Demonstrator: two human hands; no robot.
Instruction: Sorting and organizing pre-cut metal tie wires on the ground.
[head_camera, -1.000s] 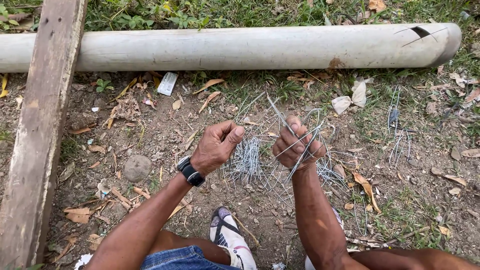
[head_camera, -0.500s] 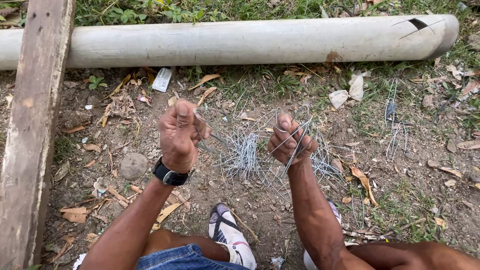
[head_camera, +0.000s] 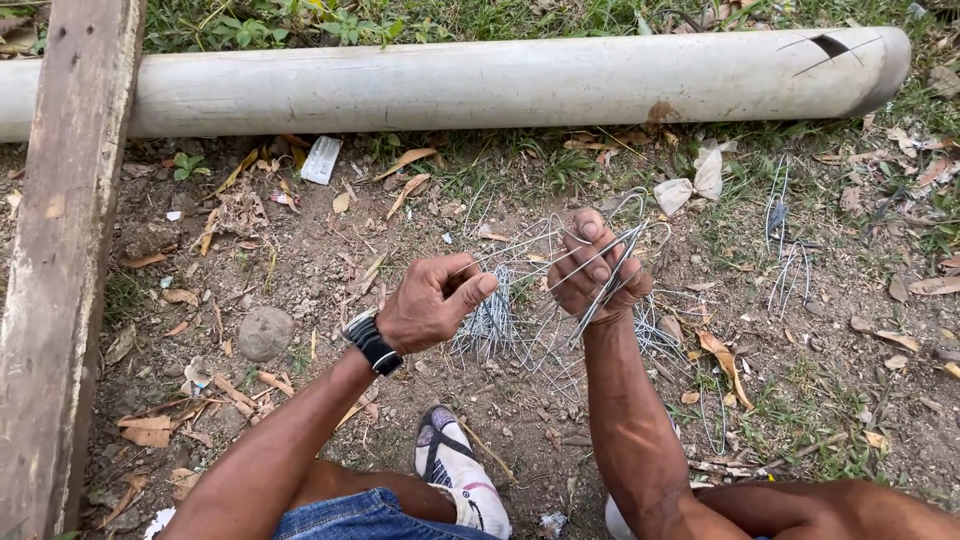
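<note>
My right hand (head_camera: 598, 262) is closed around a bundle of thin grey wire pieces (head_camera: 612, 268) that stick up past the fingers. My left hand (head_camera: 432, 300), with a black watch (head_camera: 371, 341) on the wrist, pinches a single wire (head_camera: 520, 244) that runs across to the bundle. Under both hands a loose pile of cut wires (head_camera: 492, 322) lies on the dirt. My sandalled foot (head_camera: 455, 468) rests below the pile.
A long pale pipe (head_camera: 480, 82) lies across the top, cracked at its right end. A weathered wooden plank (head_camera: 62, 250) runs down the left side. More bent wires (head_camera: 785, 250) lie to the right, with a round stone (head_camera: 264, 331), dry leaves and litter around.
My left hand went left and up away from the bundle, then came back down toward it, now pinching one wire. The right hand kept hold of the bundle, barely shifting.
</note>
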